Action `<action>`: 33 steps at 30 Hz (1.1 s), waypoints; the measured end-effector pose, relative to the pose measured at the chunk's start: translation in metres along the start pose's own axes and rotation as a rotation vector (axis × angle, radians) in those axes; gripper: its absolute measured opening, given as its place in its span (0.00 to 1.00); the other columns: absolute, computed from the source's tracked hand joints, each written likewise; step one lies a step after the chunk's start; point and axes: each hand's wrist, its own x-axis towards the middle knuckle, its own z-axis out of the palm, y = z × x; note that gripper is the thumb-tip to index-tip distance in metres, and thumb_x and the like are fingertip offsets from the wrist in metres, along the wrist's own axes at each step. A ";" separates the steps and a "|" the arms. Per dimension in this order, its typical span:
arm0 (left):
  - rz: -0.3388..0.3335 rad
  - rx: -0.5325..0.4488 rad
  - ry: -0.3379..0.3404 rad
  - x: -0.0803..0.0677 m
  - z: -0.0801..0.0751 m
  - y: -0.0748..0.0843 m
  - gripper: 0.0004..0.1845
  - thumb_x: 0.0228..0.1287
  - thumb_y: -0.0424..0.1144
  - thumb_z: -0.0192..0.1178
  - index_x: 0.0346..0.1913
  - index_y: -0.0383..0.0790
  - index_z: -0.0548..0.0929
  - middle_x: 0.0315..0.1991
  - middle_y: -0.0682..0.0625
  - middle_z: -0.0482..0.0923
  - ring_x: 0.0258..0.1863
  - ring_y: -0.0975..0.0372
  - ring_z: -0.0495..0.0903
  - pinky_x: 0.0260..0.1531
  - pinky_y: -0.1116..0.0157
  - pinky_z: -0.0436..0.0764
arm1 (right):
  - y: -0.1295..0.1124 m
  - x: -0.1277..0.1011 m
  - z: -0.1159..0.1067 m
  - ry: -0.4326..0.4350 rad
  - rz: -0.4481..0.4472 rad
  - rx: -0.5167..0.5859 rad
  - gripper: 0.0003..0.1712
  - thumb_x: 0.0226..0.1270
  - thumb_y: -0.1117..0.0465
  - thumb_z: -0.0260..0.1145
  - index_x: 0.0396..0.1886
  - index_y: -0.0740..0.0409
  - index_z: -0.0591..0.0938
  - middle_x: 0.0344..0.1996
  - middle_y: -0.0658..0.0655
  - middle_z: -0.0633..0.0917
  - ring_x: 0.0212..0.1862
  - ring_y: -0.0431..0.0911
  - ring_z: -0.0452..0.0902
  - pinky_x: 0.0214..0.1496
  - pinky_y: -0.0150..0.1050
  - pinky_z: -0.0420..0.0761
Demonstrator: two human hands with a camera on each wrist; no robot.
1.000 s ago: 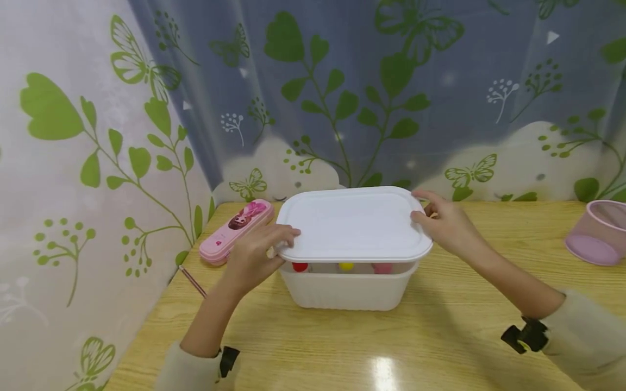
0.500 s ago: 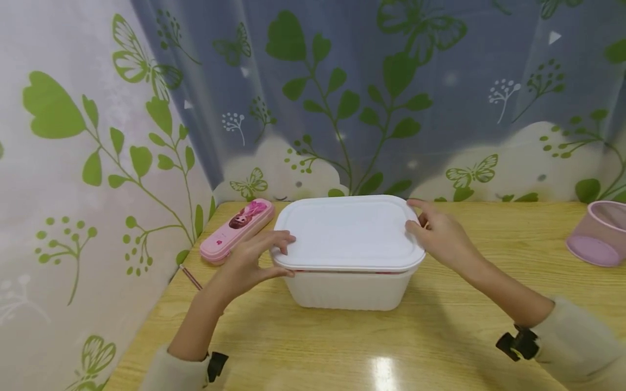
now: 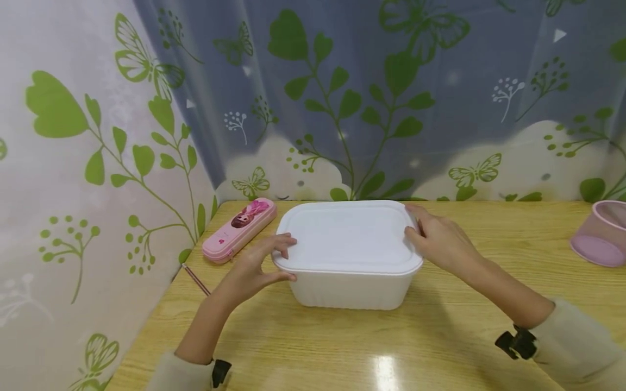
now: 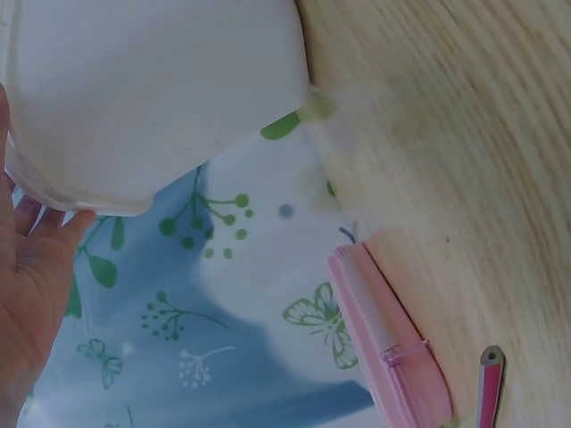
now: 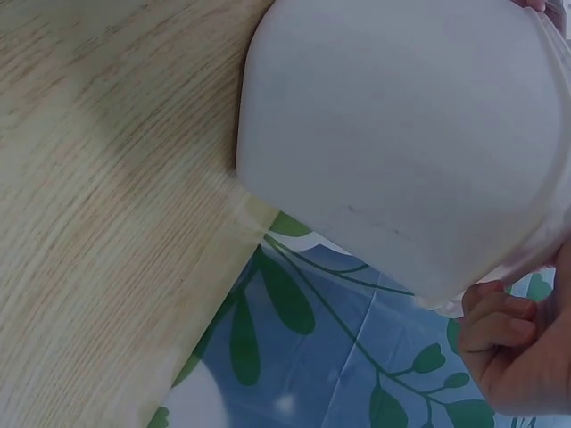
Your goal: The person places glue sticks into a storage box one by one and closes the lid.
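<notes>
A white plastic storage box [image 3: 352,290] stands on the wooden table with its white lid [image 3: 349,236] lying flat over the top. At the lid's left end, my left hand [image 3: 246,271] pinches the edge, fingers on top and thumb below the front rim. My right hand [image 3: 442,239] holds the opposite end, with the thumb over the lid's surface and curled fingers [image 5: 500,325] at the rim in the right wrist view. The box's inside is hidden under the lid.
Left of the box lies a pink pencil case [image 3: 239,231], with a pencil [image 3: 196,279] in front of it. A translucent pink cup-like container [image 3: 601,236] is at the right edge. A patterned curtain [image 3: 367,108] hangs behind the table.
The lid has come down onto the box, covering the red, yellow and pink items seen inside earlier. Both hands have lowered with it, and the left thumb has moved below the rim.
</notes>
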 end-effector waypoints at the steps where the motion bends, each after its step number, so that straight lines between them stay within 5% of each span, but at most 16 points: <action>1: -0.008 0.003 -0.003 -0.001 0.001 -0.001 0.21 0.40 0.33 0.73 0.37 0.41 0.72 0.54 0.46 0.74 0.59 0.52 0.67 0.59 0.61 0.65 | 0.000 0.000 0.000 -0.002 -0.005 -0.011 0.30 0.68 0.55 0.50 0.66 0.66 0.62 0.12 0.50 0.67 0.13 0.42 0.61 0.14 0.36 0.61; 15: -0.105 0.007 -0.012 -0.002 0.006 -0.001 0.20 0.44 0.38 0.73 0.36 0.45 0.72 0.55 0.51 0.73 0.61 0.57 0.65 0.61 0.59 0.62 | 0.002 0.001 0.002 -0.011 -0.006 -0.101 0.31 0.67 0.55 0.50 0.66 0.66 0.62 0.12 0.51 0.66 0.13 0.42 0.59 0.15 0.36 0.60; 28: -0.168 -0.025 0.014 0.000 0.008 0.001 0.20 0.43 0.39 0.74 0.35 0.44 0.71 0.54 0.53 0.74 0.61 0.59 0.65 0.61 0.59 0.62 | 0.003 0.001 0.004 -0.055 0.007 0.004 0.31 0.69 0.57 0.50 0.66 0.70 0.60 0.14 0.51 0.66 0.14 0.42 0.61 0.16 0.36 0.64; 33: -0.181 -0.056 0.051 -0.001 0.011 0.002 0.21 0.41 0.36 0.74 0.34 0.42 0.71 0.53 0.51 0.75 0.60 0.57 0.66 0.61 0.60 0.61 | 0.003 -0.001 0.005 -0.069 0.034 0.030 0.32 0.70 0.55 0.49 0.67 0.69 0.58 0.22 0.58 0.73 0.16 0.43 0.63 0.20 0.38 0.65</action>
